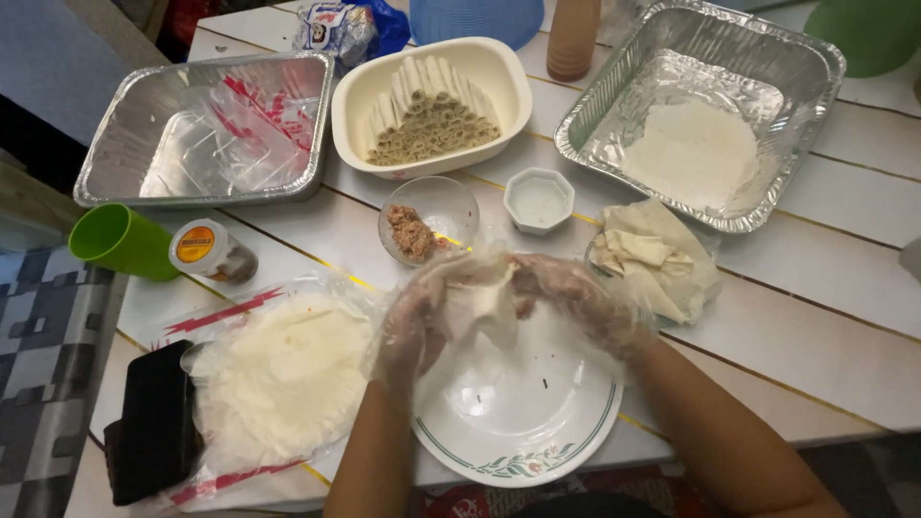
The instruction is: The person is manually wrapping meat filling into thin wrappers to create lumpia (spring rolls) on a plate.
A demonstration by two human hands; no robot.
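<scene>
While both gloved hands pinch it: thin wrapper (484,302), over the plate (523,422).
Soft, limp, tears easily; my left hand (413,326) & right hand (576,302) clamped on its edges, light grip.

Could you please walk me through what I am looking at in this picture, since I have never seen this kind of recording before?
There is no machine here: a camera worn on a person's head looks down at their own two hands. Both wear thin clear gloves. The left hand and right hand together hold a pale wrapper sheet above a white plate.

On the white table lie a stack of round wrappers on plastic, a cream dish of finished rolls, a glass bowl of filling, a small white bowl, two foil trays and a green cup.
</scene>
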